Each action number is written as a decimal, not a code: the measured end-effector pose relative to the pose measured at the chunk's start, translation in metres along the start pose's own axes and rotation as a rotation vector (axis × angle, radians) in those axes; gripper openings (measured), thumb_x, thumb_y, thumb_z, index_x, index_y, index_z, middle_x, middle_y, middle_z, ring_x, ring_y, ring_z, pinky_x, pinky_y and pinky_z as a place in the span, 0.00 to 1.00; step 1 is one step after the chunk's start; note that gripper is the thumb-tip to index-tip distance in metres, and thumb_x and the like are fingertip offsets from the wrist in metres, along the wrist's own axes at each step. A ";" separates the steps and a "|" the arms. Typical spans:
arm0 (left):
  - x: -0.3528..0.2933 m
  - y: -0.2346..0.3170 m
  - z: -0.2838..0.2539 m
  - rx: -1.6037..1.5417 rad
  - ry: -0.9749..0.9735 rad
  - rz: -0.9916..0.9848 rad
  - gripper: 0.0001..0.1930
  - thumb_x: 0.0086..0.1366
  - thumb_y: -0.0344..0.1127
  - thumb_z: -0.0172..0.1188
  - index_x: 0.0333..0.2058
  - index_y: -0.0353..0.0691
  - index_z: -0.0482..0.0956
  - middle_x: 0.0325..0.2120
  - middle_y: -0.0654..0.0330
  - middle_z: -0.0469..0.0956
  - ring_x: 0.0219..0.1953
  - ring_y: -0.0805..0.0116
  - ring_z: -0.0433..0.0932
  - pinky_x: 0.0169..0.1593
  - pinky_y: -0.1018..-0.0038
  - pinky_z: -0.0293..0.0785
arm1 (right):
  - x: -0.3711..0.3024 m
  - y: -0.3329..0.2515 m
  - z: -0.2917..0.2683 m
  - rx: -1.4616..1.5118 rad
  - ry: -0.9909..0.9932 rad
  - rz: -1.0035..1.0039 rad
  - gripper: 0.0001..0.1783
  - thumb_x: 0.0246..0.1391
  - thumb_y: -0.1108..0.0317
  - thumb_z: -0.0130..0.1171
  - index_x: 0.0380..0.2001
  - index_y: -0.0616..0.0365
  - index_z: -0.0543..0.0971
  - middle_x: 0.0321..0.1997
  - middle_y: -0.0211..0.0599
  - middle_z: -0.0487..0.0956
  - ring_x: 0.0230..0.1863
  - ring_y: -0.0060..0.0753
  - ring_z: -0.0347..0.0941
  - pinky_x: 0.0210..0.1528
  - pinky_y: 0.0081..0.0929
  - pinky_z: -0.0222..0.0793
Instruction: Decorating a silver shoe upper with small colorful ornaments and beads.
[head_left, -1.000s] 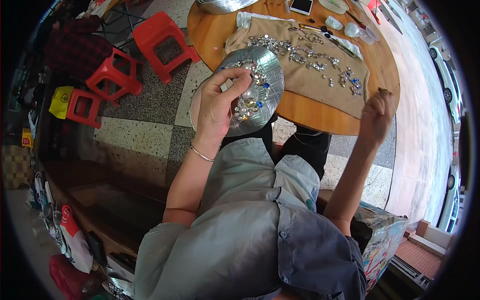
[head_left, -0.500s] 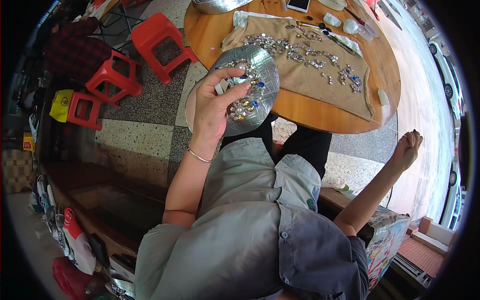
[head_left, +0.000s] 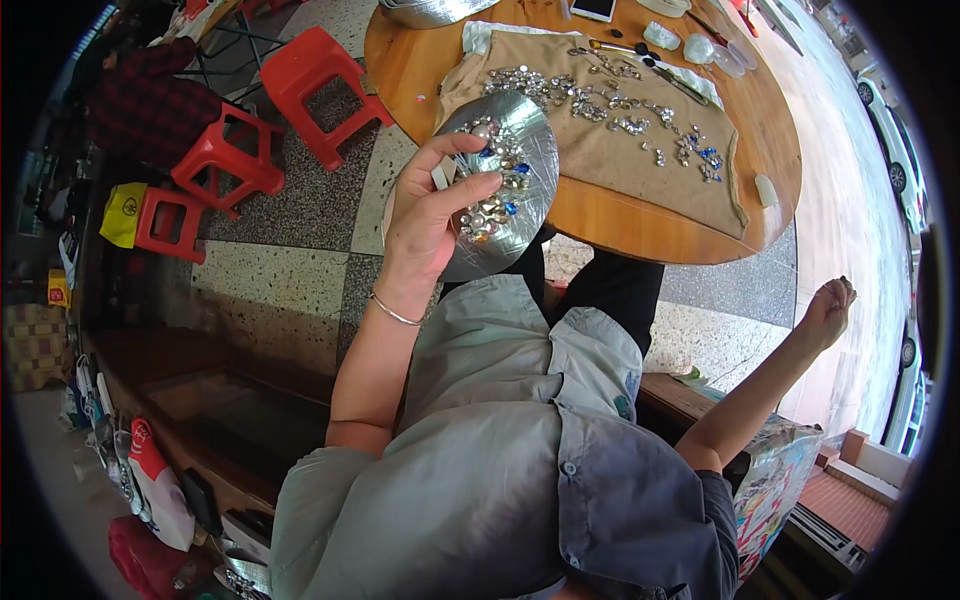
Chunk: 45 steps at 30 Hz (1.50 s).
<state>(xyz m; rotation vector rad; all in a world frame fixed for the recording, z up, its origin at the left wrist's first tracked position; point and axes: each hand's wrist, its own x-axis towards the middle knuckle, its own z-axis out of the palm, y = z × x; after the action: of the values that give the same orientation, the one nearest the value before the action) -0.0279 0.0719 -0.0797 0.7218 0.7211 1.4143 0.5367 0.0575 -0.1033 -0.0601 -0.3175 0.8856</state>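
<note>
My left hand [head_left: 425, 205] is closed on a shiny silver disc [head_left: 538, 150], held tilted between my lap and the table edge. A curved cluster of clear gems, pearls and blue stones [head_left: 492, 213] lies on its face, with my thumb pressed on it. A small white piece [head_left: 440, 177] shows between thumb and index finger. Far out to the right, my right hand [head_left: 828, 312] is raised with its fingertips pinched together. Something small and dark sits at the tips, too small to name. A faint thread-like line runs from near the disc toward that hand.
Loose clear and blue gems [head_left: 610, 105] lie on a brown cloth [head_left: 600, 165] on the round wooden table [head_left: 640, 225]. A phone [head_left: 594, 9], a brush [head_left: 612, 46] and small plastic containers [head_left: 700, 48] are at the back. Red stools [head_left: 320, 90] and a person in plaid [head_left: 150, 100] are at left.
My right hand has moved slightly outward and down, away from the table. My left hand keeps its grip while the silver disc has shifted a little.
</note>
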 end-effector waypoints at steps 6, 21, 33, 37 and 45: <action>0.000 -0.005 0.006 -0.019 -0.019 -0.019 0.16 0.48 0.17 0.59 0.37 0.36 0.71 0.33 0.58 0.74 0.34 0.72 0.75 0.36 0.78 0.75 | -0.002 -0.015 -0.008 -0.202 -0.043 -0.022 0.10 0.58 0.75 0.38 0.22 0.62 0.59 0.21 0.38 0.64 0.14 0.21 0.50 0.14 0.15 0.49; -0.002 0.004 0.005 -0.110 0.100 0.008 0.18 0.49 0.17 0.58 0.39 0.38 0.70 0.33 0.57 0.74 0.33 0.71 0.76 0.35 0.77 0.76 | -0.037 -0.043 0.034 -0.614 -0.166 -0.166 0.07 0.57 0.75 0.43 0.25 0.67 0.66 0.26 0.39 0.70 0.11 0.15 0.42 0.10 0.13 0.39; -0.009 -0.008 0.030 -0.050 0.007 0.045 0.19 0.47 0.17 0.61 0.39 0.39 0.69 0.34 0.57 0.73 0.35 0.71 0.75 0.38 0.76 0.76 | -0.087 0.024 0.065 -2.408 -0.210 -0.792 0.12 0.53 0.62 0.54 0.38 0.56 0.72 0.34 0.28 0.74 0.28 0.19 0.63 0.31 0.18 0.61; -0.006 -0.022 0.050 0.012 -0.034 0.043 0.20 0.46 0.18 0.63 0.38 0.38 0.69 0.34 0.59 0.73 0.36 0.72 0.74 0.39 0.77 0.74 | -0.128 0.105 0.127 -1.701 -0.324 -0.330 0.10 0.56 0.66 0.48 0.37 0.59 0.72 0.29 0.32 0.75 0.26 0.19 0.65 0.27 0.20 0.62; -0.008 -0.037 0.071 0.221 -0.135 0.241 0.21 0.42 0.21 0.67 0.36 0.38 0.69 0.35 0.62 0.71 0.39 0.74 0.70 0.44 0.79 0.70 | -0.166 0.208 0.140 -1.111 -0.492 0.606 0.06 0.55 0.74 0.47 0.35 0.62 0.72 0.27 0.25 0.72 0.23 0.12 0.63 0.26 0.11 0.60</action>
<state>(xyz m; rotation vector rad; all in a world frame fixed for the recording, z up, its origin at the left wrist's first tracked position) 0.0511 0.0620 -0.0667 1.0962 0.7085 1.4996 0.2405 0.0510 -0.0489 -1.0205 -1.2750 1.2201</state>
